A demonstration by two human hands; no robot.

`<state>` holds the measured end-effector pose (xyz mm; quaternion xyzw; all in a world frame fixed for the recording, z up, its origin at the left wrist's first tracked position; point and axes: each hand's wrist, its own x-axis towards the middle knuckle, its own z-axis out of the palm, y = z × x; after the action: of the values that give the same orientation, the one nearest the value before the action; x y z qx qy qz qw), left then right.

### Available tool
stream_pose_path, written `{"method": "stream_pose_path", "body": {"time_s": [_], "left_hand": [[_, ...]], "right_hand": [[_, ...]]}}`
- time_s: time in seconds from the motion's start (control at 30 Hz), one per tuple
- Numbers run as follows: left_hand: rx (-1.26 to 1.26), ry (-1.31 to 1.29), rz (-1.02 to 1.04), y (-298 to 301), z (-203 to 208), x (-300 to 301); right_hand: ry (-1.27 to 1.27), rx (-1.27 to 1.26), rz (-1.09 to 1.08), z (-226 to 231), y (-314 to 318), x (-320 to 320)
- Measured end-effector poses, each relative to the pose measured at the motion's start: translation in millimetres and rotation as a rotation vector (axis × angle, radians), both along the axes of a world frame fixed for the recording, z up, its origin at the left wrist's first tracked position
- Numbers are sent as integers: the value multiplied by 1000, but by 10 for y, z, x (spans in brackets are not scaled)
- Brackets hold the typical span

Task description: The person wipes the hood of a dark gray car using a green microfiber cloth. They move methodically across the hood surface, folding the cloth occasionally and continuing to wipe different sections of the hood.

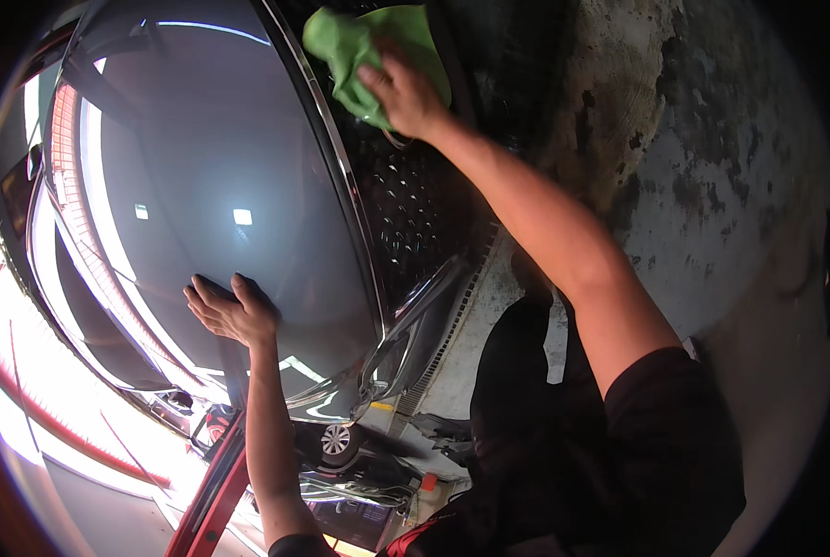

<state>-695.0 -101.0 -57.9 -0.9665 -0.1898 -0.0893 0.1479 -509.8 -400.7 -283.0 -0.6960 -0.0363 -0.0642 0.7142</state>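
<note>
Cloth (348, 79) held over far grille (401, 200)

Its green folds are gripped by the right hand (408, 97); to the left, the glossy hood (220, 158) is touched at its near part by the left hand (237, 314), thumb parted.

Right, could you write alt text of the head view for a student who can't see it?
A person's right hand holds a green cloth at the black grille of a car, while the left hand rests on the glossy grey hood, which shows bright reflections. A stained floor lies to the right.
</note>
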Motion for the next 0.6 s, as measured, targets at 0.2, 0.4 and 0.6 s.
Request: {"method": "stream_pose_path", "body": {"time_s": [0.2, 0.4, 0.6], "left_hand": [[-11, -14, 38, -59, 6, 26], [-8, -30, 15, -38, 4, 23], [-14, -30, 8, 14, -30, 12]], "right_hand": [[311, -4, -29, 138, -179, -911], [-2, -132, -97, 339, -41, -919], [180, -126, -155, -46, -164, -73]]}}
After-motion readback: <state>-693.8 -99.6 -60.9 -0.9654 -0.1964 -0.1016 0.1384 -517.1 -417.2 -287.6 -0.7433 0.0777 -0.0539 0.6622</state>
